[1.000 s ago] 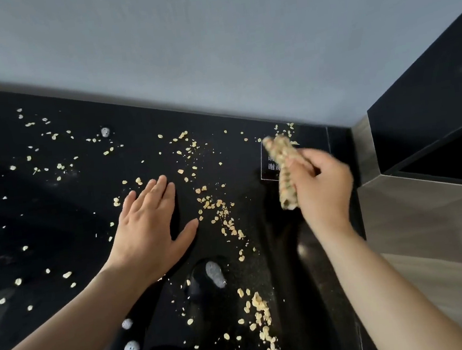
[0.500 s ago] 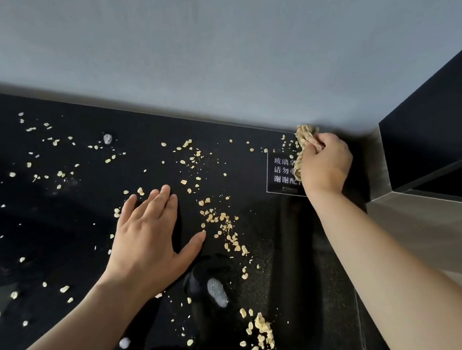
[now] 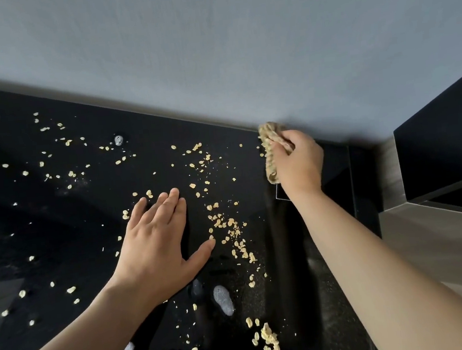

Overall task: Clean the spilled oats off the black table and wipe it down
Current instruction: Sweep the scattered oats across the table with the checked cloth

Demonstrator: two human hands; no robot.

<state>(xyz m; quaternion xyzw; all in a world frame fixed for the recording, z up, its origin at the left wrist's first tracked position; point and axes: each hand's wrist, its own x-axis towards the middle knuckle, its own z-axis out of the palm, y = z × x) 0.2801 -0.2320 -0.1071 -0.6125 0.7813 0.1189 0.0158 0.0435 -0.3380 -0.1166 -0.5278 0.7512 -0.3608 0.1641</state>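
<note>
Oats [image 3: 226, 226] are all over the black surface [image 3: 58, 221]. It's mostly loose flakes scattered to the left and back, plus a thicker trail running down the middle. That trail ends in a clumpy little pile at the near edge. A few white foam blobs [image 3: 223, 299] sit among them, the biggest just below the left hand.

The left hand [image 3: 157, 248] is flat on the surface, palm down. Its fingers are straight and close together, the thumb is stuck out to the right, and it's holding nothing. The thumb tip is right at the edge of the oat trail.

The right hand [image 3: 298, 162] is curled tight round a tan, knobbly cloth [image 3: 269, 153]. It's reaching to the far right corner, where the surface meets the grey wall [image 3: 211, 48]. The cloth pokes out of the left side of the fist. I can't honestly tell if it's pressed on the surface or just above it.

There's a dark cabinet [image 3: 443, 146] off to the right.
</note>
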